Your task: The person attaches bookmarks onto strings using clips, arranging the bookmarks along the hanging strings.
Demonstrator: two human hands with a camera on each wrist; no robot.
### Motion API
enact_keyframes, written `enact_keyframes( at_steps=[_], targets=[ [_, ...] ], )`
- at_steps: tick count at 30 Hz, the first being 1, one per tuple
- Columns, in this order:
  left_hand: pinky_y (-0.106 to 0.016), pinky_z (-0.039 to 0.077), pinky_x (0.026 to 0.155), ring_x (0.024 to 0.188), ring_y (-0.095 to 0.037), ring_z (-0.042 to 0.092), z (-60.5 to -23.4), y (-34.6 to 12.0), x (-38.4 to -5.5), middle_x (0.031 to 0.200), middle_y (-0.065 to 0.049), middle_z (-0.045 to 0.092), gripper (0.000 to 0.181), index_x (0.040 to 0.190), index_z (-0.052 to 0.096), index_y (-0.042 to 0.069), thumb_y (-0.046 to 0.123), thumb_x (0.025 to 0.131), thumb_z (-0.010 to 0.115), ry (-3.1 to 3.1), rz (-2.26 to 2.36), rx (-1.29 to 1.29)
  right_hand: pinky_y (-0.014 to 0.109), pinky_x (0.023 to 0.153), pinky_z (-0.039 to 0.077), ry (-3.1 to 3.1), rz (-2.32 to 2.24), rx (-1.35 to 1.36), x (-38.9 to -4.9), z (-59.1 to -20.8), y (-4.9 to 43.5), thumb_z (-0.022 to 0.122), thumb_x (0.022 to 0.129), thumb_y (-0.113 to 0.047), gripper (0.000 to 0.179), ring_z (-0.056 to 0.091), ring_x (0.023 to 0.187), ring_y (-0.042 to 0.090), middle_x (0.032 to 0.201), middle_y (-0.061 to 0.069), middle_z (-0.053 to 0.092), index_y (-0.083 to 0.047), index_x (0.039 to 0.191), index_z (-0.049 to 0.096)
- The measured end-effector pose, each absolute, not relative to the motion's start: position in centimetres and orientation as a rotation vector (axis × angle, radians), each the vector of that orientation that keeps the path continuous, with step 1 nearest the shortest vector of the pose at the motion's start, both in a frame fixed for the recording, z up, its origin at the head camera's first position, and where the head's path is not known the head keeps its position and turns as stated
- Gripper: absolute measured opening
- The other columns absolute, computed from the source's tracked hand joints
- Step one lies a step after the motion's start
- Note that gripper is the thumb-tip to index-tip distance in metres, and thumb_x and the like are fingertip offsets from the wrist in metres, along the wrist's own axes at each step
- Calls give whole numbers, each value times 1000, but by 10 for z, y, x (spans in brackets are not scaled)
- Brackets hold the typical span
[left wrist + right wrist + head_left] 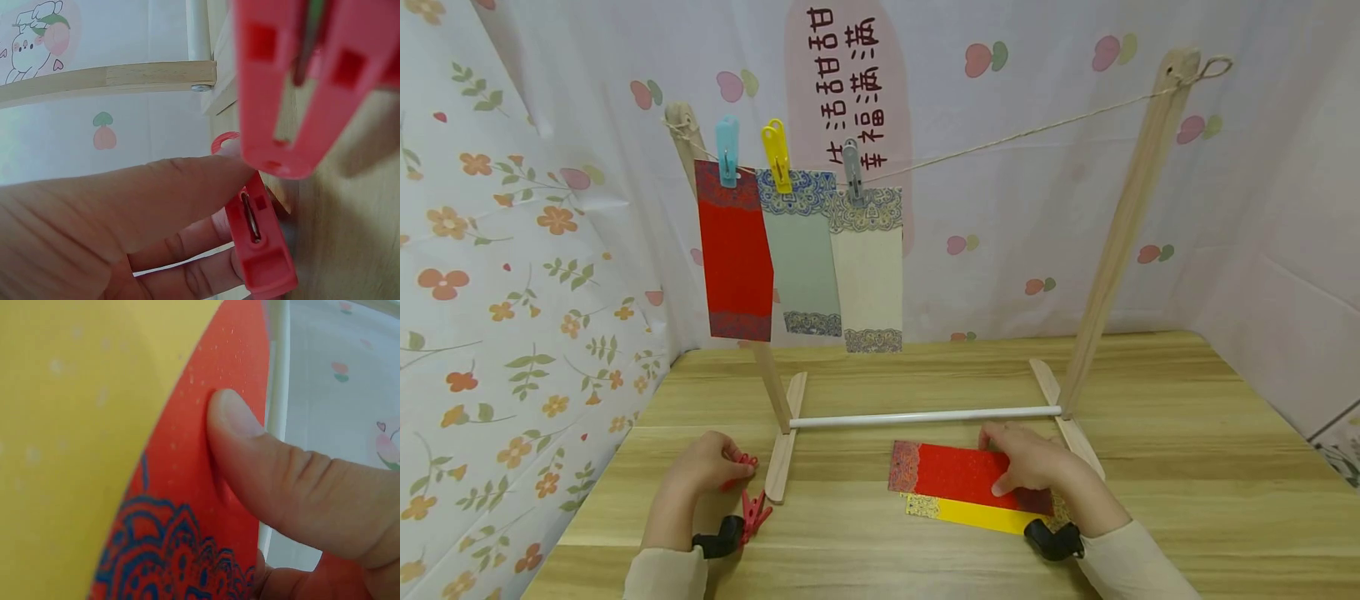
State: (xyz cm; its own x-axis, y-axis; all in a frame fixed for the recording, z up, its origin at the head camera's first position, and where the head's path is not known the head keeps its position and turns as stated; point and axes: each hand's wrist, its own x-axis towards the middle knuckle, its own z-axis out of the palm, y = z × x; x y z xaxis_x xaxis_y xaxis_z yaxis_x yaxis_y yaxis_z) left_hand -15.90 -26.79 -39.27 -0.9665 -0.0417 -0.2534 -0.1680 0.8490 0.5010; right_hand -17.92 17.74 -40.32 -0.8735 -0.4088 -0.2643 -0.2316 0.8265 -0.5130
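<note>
On the left of the table my left hand [698, 468] pinches a red clothespin [259, 240] between thumb and fingers. Another red clothespin [754, 512] sits just beside that wrist and looms large in the left wrist view. My right hand [1033, 463] grips a red card [958, 473] with patterned ends, thumb pressing its face and fingers at the far edge. Under it a yellow card [977, 512] with a patterned end shows partly; the rest is hidden by the red one.
A string [1015, 136] runs between two wooden posts. From it hang a red card [733, 258], a pale green card [805, 267] and a cream card [872, 279], on blue [727, 150], yellow [777, 154] and grey clothespins [853, 171]. A white rod [925, 416] joins the feet.
</note>
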Motion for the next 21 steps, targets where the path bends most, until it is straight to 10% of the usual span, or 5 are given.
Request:
enact_keyframes(
  at_steps=[15, 21],
  targets=[
    [-29, 44, 63, 72, -17, 53, -392, -272, -158, 78, -5, 59, 18, 84, 61, 1, 11, 87, 75, 2782, 866, -43, 25, 60, 36, 2595, -929, -629, -186, -408, 184, 76, 83, -5, 20, 44, 69, 15, 72, -3, 46, -11, 79, 58],
    [-30, 43, 64, 72, -16, 52, -392, -275, -158, 79, -6, 58, 17, 89, 58, 0, 10, 90, 71, 2786, 894, 52, 28, 49, 49, 2483, -1108, -625, -188, -407, 185, 68, 90, -2, 14, 53, 46, 13, 69, 0, 51, -7, 82, 57]
  ],
)
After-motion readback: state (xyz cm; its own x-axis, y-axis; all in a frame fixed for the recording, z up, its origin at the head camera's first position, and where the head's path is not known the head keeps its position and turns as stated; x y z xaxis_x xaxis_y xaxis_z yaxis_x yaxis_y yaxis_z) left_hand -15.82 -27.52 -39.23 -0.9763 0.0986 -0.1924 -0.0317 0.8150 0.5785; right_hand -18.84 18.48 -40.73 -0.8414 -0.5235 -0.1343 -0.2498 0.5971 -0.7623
